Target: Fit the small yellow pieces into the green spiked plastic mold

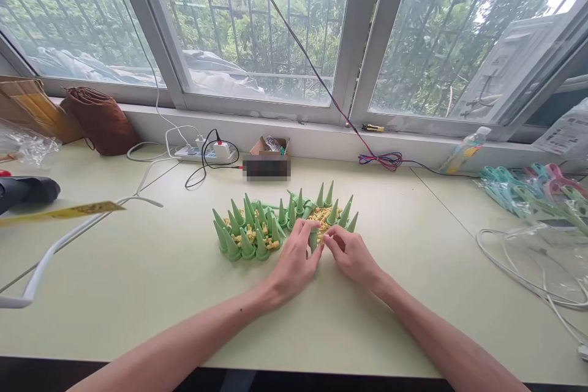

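Observation:
My left hand (294, 260) is closed around a green plastic cone (313, 240), held in front of the pile. Close beside it, my right hand (353, 257) pinches thumb and forefinger on what looks like a small yellow plastic piece, mostly hidden by the fingertips. To the left stand several green cones (248, 247) with their points up, and small yellow fittings (250, 232) lie among them. Behind my hands, more yellow fittings (321, 214) are heaped between other upright green cones (345, 214).
At the back are a small cardboard box (281, 148), a power strip (186, 153) and coiled wires (386, 160). A bottle (466, 150), plastic clips (542, 190) and white cable (509, 275) lie right. A brown pouch (98, 119) and white bent frame (39, 278) are left.

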The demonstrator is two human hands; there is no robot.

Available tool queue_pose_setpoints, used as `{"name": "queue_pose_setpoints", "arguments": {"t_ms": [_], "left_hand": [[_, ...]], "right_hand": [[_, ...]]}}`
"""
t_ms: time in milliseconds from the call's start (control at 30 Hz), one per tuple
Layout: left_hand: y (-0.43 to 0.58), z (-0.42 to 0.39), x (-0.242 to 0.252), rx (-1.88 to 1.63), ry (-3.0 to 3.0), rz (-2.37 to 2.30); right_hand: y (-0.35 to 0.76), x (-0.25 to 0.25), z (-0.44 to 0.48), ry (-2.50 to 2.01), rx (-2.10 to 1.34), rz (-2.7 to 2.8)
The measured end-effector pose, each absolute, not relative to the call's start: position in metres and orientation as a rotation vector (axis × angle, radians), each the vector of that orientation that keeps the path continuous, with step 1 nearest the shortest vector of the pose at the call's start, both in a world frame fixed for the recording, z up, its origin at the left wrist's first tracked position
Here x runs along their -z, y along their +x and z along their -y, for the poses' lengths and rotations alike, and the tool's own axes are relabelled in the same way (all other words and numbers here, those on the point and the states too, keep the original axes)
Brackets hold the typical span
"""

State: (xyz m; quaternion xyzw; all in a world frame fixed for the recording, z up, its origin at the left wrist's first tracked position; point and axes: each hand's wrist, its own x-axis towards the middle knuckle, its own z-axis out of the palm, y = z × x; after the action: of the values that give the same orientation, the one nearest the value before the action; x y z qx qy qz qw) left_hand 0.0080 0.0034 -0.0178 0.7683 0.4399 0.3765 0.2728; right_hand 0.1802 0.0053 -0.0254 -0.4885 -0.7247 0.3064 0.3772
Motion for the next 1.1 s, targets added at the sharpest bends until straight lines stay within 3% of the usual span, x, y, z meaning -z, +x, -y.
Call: {"name": "queue_pose_setpoints", "arguments": {"t_ms": [1100], "left_hand": [[0.0069,-0.0042,0.0179,-0.964,2.061,-1.139]], "right_hand": [[0.1804,0.0209,-0.0033,-1.222,-0.745,1.863]]}}
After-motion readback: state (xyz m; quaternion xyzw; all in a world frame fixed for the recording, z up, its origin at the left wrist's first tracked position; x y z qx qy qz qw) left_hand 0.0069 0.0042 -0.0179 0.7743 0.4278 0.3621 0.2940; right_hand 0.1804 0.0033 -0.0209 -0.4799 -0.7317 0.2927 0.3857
